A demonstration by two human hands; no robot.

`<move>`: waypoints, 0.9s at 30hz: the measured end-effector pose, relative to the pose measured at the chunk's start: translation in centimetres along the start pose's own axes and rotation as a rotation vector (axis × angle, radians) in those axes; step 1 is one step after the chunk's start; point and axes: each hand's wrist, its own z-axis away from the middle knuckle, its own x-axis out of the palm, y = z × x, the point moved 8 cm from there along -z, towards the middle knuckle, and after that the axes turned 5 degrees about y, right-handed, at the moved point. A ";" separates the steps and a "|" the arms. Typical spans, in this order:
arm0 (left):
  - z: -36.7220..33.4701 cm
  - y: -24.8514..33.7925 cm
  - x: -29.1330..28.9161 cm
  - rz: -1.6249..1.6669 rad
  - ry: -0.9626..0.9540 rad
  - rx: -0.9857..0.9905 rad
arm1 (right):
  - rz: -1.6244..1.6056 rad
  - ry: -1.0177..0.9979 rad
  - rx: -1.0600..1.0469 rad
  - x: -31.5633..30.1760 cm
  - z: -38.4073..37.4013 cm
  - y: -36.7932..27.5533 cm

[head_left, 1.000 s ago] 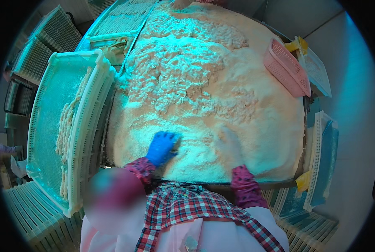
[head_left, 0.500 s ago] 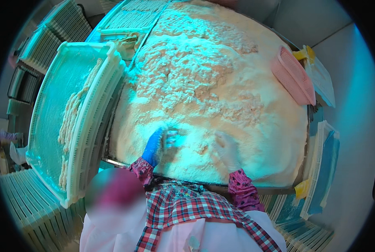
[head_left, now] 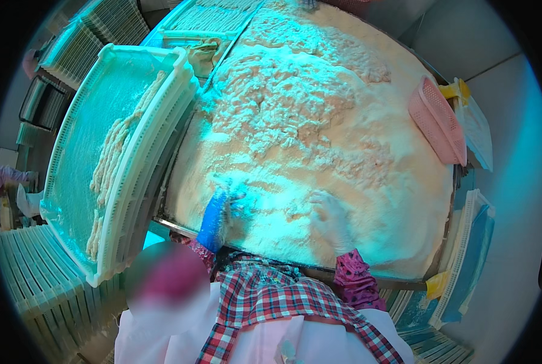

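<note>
From my remote seat I see the left hand in a blue glove plunged edge-on into the wide heap of pale floury crumb mixture at its near left edge — its fingers are buried in the powder, so I cannot tell whether they are spread or pressed together. The right hand in a flour-dusted white glove lies flat on the heap's near side, well apart from the left, with its fingers slightly spread and half sunk in the crumbs, gripping nothing that I can make out. The heap covers nearly the whole worktop, from the near rim to the far end. Leaning against the worktop's left side is a large white perforated plastic tray, tilted, with a row of pale breaded strips lying along it. At the far right, on the heap's edge, rests a pink plastic mesh basket — well away from both hands
</note>
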 end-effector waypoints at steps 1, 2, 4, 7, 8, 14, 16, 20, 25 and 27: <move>1.1 0.9 1.8 0.148 0.057 -0.048 | 0.054 -0.065 -0.051 1.1 -0.1 -1.2; 1.1 0.8 2.5 0.139 0.044 -0.072 | 0.109 -0.127 -0.104 1.9 -0.2 -2.1; 1.2 0.5 3.4 0.125 0.020 -0.121 | -0.097 0.017 0.076 1.0 -0.6 -1.0; 1.1 2.1 3.7 0.171 0.022 -0.072 | -0.154 0.267 0.046 -2.7 -1.8 -3.5; 1.1 2.4 3.7 0.215 0.019 -0.056 | -0.132 0.362 -0.014 -4.2 -2.4 -4.8; 1.7 2.7 2.1 0.144 0.128 -0.038 | 0.162 -0.153 0.084 -1.9 -0.8 0.1; 1.4 1.8 1.4 0.095 0.114 0.023 | 0.126 0.092 0.050 -3.4 -1.1 -1.5; 1.5 0.2 5.2 0.118 -0.033 -0.129 | 0.210 0.067 -0.016 2.4 -1.8 -0.1; 3.8 11.2 7.9 0.113 -0.060 0.070 | -0.268 0.234 0.209 1.3 -2.5 -3.8; 4.1 16.9 5.0 0.124 0.052 0.225 | -0.121 -0.029 -0.086 3.3 -2.2 -4.6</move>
